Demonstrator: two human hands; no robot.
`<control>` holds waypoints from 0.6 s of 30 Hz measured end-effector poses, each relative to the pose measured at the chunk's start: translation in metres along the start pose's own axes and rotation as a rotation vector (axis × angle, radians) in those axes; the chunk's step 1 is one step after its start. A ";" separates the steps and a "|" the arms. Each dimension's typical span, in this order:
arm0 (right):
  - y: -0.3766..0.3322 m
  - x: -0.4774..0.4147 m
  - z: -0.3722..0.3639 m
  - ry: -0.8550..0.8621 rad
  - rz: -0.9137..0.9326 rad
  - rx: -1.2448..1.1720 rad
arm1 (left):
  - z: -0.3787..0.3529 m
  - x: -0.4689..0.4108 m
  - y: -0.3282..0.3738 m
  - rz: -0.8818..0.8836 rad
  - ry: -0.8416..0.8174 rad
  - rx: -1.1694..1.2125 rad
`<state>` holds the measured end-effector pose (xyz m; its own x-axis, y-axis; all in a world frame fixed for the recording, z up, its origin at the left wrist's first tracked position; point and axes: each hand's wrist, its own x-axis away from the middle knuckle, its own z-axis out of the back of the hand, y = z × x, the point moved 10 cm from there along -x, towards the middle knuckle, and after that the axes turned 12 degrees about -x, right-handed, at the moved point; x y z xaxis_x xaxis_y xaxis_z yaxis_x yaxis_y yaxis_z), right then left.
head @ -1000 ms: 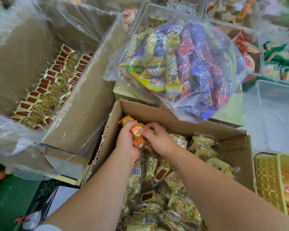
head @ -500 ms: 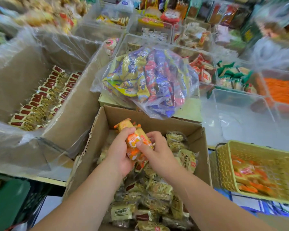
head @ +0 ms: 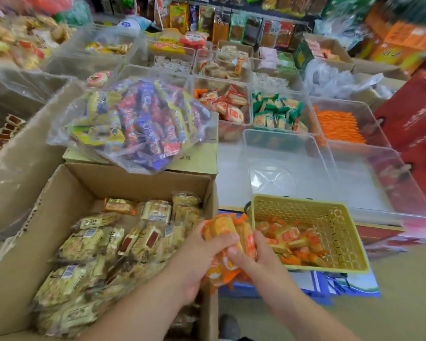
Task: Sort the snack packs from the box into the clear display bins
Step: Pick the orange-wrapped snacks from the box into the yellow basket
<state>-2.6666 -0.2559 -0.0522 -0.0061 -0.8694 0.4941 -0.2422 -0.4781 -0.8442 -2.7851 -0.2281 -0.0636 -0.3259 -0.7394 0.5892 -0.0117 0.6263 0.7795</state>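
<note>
Both hands hold one bunch of orange snack packs (head: 225, 228) over the right rim of the cardboard box (head: 67, 193). My left hand (head: 202, 252) grips the bunch from the left, my right hand (head: 250, 254) from the right. The box holds many yellow-brown snack packs (head: 103, 244) and one orange pack (head: 119, 205) near its back. Just right of my hands stands a yellow plastic basket (head: 340, 217) with several more orange packs (head: 290, 239). Behind it are two clear display bins (head: 283, 143) with nothing in them.
A clear bag of mixed wrapped snacks (head: 138, 121) lies on a flat carton behind the box. A large plastic-lined carton (head: 27, 153) stands at the left. Filled clear bins (head: 231, 104) and shelves of goods fill the back. A red box (head: 413, 124) is at the right.
My hands have lifted the orange packs out of the box's back left and carried them right to its rim beside the yellow basket. The view has swung right and up.
</note>
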 end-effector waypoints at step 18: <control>-0.013 -0.043 0.304 0.419 0.064 0.090 | -0.155 -0.127 -0.022 -0.019 0.256 -0.584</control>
<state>-2.3685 -0.2498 -0.1252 -0.4159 -0.7808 0.4662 -0.1434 -0.4499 -0.8815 -2.5971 -0.1860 -0.1233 -0.0936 -0.8299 0.5500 0.5260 0.4278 0.7350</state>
